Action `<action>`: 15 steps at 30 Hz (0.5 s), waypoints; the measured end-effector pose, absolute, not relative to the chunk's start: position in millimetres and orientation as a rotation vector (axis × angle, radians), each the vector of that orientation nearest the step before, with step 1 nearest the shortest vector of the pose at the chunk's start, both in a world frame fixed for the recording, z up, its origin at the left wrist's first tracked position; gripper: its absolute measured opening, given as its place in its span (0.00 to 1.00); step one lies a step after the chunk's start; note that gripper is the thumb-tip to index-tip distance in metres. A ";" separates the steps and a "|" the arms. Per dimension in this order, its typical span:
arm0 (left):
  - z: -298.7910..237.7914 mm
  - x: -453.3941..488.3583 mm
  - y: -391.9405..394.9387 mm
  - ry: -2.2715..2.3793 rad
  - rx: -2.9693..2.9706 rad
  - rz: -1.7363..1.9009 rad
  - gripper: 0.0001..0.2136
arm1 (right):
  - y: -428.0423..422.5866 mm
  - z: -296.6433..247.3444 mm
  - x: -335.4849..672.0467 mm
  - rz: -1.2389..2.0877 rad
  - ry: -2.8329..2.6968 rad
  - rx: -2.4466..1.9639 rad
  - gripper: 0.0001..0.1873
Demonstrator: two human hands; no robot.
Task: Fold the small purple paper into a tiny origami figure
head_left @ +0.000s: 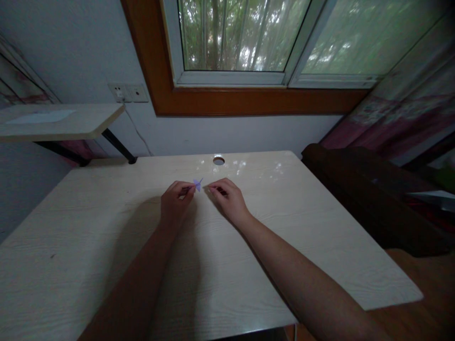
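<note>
A small purple folded-paper figure [198, 185], with thin pointed ends like an origami crane, is held just above the desk. My left hand [175, 201] pinches its left side between thumb and fingers, which cover part of it. To the right, my right hand [230, 199] has its thumb and forefinger drawn together in a pinch. Those fingertips are close to the paper figure but apart from it, and I see nothing between them.
Both forearms rest over a pale wood-grain desk [256, 265]. Near its back edge is a round cable hole [219, 161]. A raised shelf [60, 124] on black legs stands at the back left. Behind are a window and wall sockets [128, 93]; dark furniture [355, 199] is at the right.
</note>
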State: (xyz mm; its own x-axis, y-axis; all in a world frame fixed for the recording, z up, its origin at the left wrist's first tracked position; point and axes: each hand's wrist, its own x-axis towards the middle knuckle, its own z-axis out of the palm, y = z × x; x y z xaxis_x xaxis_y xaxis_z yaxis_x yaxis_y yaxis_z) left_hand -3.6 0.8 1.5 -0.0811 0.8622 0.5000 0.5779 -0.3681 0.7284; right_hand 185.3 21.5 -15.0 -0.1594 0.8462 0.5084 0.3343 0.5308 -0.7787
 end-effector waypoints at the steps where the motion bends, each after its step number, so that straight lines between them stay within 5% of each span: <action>1: 0.8 -3.5 1.1 1.550 1.918 1.414 0.05 | 21.1 -14.9 185.2 0.620 -1.731 -0.991 0.07; 7: -2.3 -2.5 2.5 1.446 2.006 1.367 0.04 | 22.2 -16.8 184.6 0.691 -1.705 -0.957 0.16; 15: -3.7 -3.3 2.5 1.382 2.036 1.336 0.05 | 18.8 -12.0 184.8 0.661 -1.738 -0.970 0.05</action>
State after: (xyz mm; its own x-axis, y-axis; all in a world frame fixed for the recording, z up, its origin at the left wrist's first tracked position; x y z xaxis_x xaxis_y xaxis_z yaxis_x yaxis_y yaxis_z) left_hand -3.3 2.5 -3.7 0.0845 0.8567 0.5088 0.5372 -0.4693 0.7009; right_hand 184.8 18.8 -12.0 -0.1807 0.8483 0.4977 0.3032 0.5294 -0.7923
